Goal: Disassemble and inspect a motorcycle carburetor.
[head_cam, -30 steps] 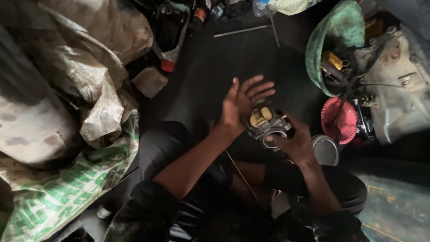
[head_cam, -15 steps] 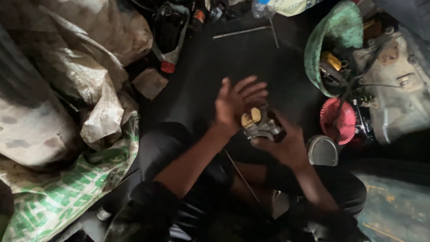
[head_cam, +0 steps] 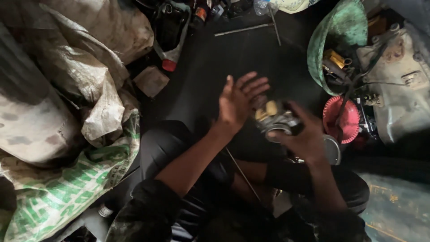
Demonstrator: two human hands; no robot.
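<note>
My right hand [head_cam: 305, 136] grips a small grey metal engine part [head_cam: 274, 118] with two brass-coloured pieces on top, held above my lap. My left hand [head_cam: 239, 99] is beside it on the left, fingers spread and palm turned toward the part, holding nothing. Whether the left fingertips touch the part is blurred. A thin metal rod [head_cam: 242, 172] lies across my legs below the hands.
Dirty woven sacks [head_cam: 67, 112] pile up on the left. A green bowl-shaped cover [head_cam: 338, 31], a red round lid [head_cam: 342, 118] and an engine block with cables [head_cam: 398, 76] sit at right. A long metal tool [head_cam: 244, 29] and bottles lie on the dark floor at top.
Both hands and the metal part have shifted slightly left and down. My left hand stays spread beside the part. The view has drifted a little.
</note>
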